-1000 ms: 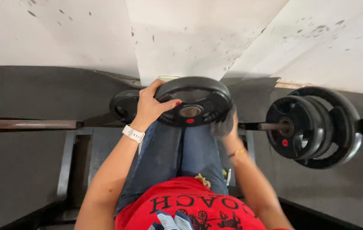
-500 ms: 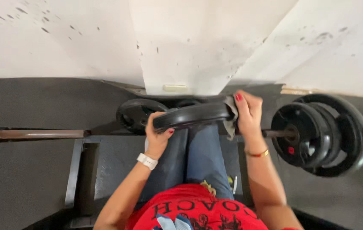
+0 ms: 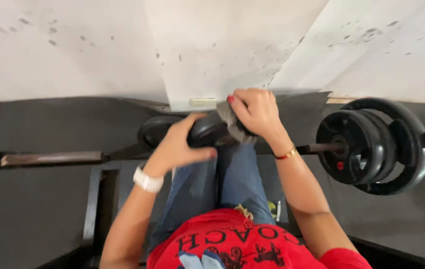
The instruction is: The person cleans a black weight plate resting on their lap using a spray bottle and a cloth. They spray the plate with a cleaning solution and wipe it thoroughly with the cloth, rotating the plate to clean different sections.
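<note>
Both hands are gripping a black weight plate [image 3: 206, 130]: left hand [image 3: 180, 144] at 9 o'clock, right hand [image 3: 255, 112] pressing a grey cloth [image 3: 228, 119] at 3.

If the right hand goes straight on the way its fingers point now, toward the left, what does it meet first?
Most likely the round black weight plate held between both hands: the right hand already presses a grey cloth against it. Beyond the plate is the left hand. Depth is hard to judge from this view.

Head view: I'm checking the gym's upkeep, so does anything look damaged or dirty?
The white wall carries scattered dark specks and scuffs. The weight plate in both hands and the loaded barbell plates look intact.
</note>
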